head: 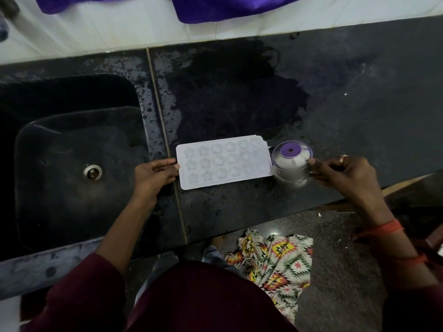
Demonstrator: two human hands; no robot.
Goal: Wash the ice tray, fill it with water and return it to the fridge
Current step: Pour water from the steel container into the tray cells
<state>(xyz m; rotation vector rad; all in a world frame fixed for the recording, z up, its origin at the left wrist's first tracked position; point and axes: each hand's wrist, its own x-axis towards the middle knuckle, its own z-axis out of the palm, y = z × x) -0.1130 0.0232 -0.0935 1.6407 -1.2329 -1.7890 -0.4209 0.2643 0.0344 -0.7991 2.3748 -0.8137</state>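
Observation:
A white ice tray (224,161) with star and round moulds lies flat on the dark stone counter (347,97), just right of the sink. My left hand (154,172) holds the tray's left end, thumb on top and fingers under the edge. A steel cup (291,164) stands against the tray's right end; its inside reflects purple. My right hand (340,172) grips the cup's right side, fingers curled at its rim.
A dark sink (72,144) with a round steel drain (92,172) lies to the left. A wet patch (235,97) spreads on the counter behind the tray. Purple cloth (230,8) hangs at the back wall. A patterned cloth (273,262) lies on the floor.

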